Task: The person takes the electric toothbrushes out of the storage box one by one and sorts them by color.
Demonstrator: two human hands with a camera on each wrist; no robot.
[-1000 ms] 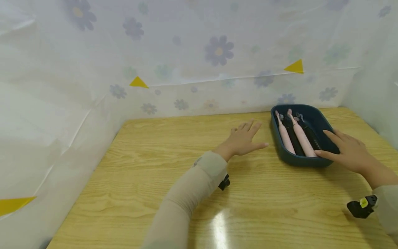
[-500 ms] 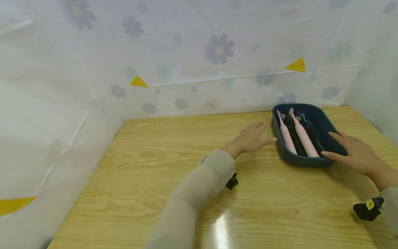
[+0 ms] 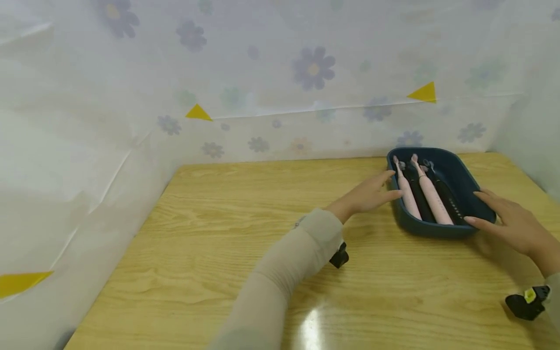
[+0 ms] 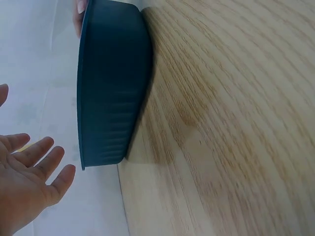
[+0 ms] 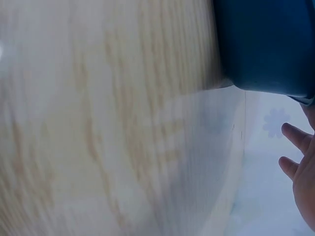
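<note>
Four toothbrushes lie side by side in the blue box, seen from the head: a pink toothbrush (image 3: 409,198) along its left wall, then a black toothbrush (image 3: 420,194), a second pink toothbrush (image 3: 433,199) and a second black toothbrush (image 3: 447,197), all with their heads toward the back of the box (image 3: 442,232). Just left of the box is the left hand (image 3: 369,194), fingers spread and holding nothing, its tips near the rim. At the box's right front corner the right hand (image 3: 509,222) is likewise free of any grip, thumb and fingers stretched apart over the rim; whether they touch it I cannot tell. Under the box is the wooden table (image 3: 245,218), and behind it a flowered sheet (image 3: 262,63) with yellow triangles (image 3: 423,92). From the left wrist, the box's wall rises from the table and the left hand's fingers are loosely spread, apart from it, while some fingertips show by the rim's far end. From the right wrist, two straight fingers of the right hand appear just beside the box.
</note>
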